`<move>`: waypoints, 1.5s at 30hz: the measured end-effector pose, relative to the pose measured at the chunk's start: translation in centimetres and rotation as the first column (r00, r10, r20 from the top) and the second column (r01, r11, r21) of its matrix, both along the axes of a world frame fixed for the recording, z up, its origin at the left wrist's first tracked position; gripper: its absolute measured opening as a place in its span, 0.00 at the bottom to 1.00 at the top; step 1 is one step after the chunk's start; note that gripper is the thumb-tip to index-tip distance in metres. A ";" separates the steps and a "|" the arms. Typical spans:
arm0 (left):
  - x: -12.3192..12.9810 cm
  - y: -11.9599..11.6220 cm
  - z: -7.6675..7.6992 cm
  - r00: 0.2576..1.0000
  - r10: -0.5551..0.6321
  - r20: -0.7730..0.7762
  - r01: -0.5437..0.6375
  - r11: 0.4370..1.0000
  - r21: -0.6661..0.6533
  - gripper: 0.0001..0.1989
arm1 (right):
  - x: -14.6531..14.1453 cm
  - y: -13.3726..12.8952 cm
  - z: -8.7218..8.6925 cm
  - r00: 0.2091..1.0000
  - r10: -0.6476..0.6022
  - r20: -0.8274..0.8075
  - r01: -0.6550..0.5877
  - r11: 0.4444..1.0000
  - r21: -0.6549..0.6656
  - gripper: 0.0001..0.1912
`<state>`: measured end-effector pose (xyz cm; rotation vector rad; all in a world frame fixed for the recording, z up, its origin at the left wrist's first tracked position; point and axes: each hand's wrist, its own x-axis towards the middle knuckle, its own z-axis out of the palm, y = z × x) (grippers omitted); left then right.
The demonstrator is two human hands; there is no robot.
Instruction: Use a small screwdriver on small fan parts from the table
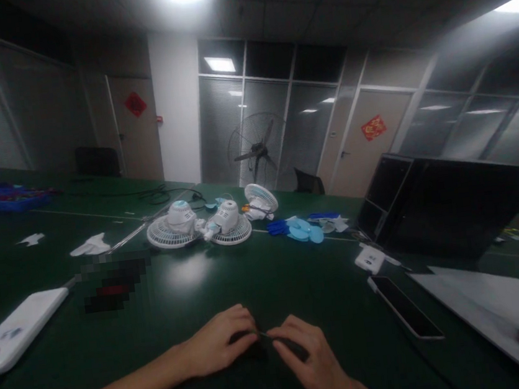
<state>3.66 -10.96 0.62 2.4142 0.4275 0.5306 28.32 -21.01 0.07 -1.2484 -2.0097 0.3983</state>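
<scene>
From where I stand, the working point lies low at the middle of the view, just above the green table, where two hands face each other. The right hand is closed around a slim dark-handled tool; its thumb and index finger pinch near the front of the handle. The tool's long axis runs crosswise, from the right palm toward the left hand, with the left end angled slightly away from the body. A thin shaft spans the narrow gap between the two sets of fingertips, and its front end meets or passes behind the left fingertips; contact cannot be confirmed. The left fingers are curled, thumb opposed beneath them; the space they enclose is dark, so I cannot tell whether they grip a part. The right hand is the nearer to the handle, the left hand to the tip. Alignment therefore depends on the line from right pinch to left fingertips: a small swing of the right wrist would displace the tip sideways. The white fans lie well beyond both hands, apart from this line.
</scene>
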 end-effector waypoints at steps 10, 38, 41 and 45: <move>-0.2 -0.2 -0.2 0.994 0.099 -0.038 -0.100 0.995 -0.021 0.14 | 1.2 1.1 -3.0 1.000 -0.002 -0.008 0.004 0.979 0.202 0.10; -14.1 15.6 -3.5 0.776 0.630 0.026 -0.628 0.767 0.134 0.24 | 0.8 -0.1 -0.7 0.983 -0.114 -0.145 0.108 0.993 -0.049 0.11; -14.2 15.2 -2.7 0.799 0.600 -0.041 -0.594 0.797 0.104 0.29 | 1.1 0.0 -0.5 0.981 -0.117 -0.154 0.106 0.992 -0.073 0.11; -14.8 15.8 -2.3 0.812 0.582 -0.049 -0.579 0.813 0.065 0.27 | 1.2 -0.1 -0.2 0.982 -0.119 -0.150 0.105 0.990 -0.096 0.10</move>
